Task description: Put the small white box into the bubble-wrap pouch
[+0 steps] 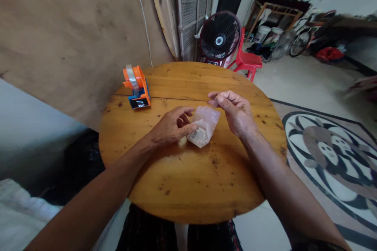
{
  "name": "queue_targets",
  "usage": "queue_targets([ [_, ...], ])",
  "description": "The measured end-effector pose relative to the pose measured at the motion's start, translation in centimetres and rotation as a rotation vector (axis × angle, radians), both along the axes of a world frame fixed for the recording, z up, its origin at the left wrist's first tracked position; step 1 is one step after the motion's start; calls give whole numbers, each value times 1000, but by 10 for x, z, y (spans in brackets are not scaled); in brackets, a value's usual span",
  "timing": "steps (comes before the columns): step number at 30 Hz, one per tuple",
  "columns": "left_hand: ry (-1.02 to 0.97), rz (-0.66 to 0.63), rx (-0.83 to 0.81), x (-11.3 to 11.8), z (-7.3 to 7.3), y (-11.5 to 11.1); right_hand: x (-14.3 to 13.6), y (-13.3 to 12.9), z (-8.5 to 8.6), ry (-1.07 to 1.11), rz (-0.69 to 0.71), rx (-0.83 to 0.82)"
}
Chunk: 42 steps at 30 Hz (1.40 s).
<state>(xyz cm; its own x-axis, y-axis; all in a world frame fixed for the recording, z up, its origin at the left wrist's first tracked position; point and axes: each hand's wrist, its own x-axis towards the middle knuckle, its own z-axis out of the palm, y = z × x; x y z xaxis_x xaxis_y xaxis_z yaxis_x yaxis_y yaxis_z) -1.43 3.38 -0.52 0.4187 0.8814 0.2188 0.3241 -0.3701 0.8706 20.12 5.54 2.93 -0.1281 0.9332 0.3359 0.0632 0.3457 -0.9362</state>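
A small bubble-wrap pouch (203, 125) lies on the round wooden table (188, 188), tilted, with a pale boxy item showing through its near end. My left hand (176, 125) holds the pouch at its left side, thumb on the near end and fingers curled toward its far edge. Just right of the pouch and apart from it, my right hand (235, 111) is raised with thumb and forefinger pinched together. Whatever is between those fingertips, if anything, is too small to make out.
An orange and blue tape dispenser (138, 86) with a roll of clear tape stands at the table's left back. Beyond the table are a dark fan (220, 35) and a red plastic chair (247, 57). A brown wall panel (73, 27) rises close on the left.
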Motion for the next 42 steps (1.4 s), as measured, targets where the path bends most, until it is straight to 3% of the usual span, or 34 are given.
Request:
queue_targets([
  [4,8,17,79,1,7,-1,-2,1,1,48,29,-22],
  [9,-1,-2,78,0,4,-1,-7,9,6,77,51,-75],
  [18,-20,-74,74,-2,11,-3,-14,43,41,-133,37,-84],
  [21,-34,-56,59,-3,11,-4,-17,53,44,-163,47,-76],
  [30,-45,26,-32,2,2,1,-19,87,0,-31,-19,-279],
  [35,-72,31,-81,3,-5,6,-18,103,-14,-13,-23,-299],
  [42,58,91,19,4,-12,13,-15,106,-42,13,9,-279],
])
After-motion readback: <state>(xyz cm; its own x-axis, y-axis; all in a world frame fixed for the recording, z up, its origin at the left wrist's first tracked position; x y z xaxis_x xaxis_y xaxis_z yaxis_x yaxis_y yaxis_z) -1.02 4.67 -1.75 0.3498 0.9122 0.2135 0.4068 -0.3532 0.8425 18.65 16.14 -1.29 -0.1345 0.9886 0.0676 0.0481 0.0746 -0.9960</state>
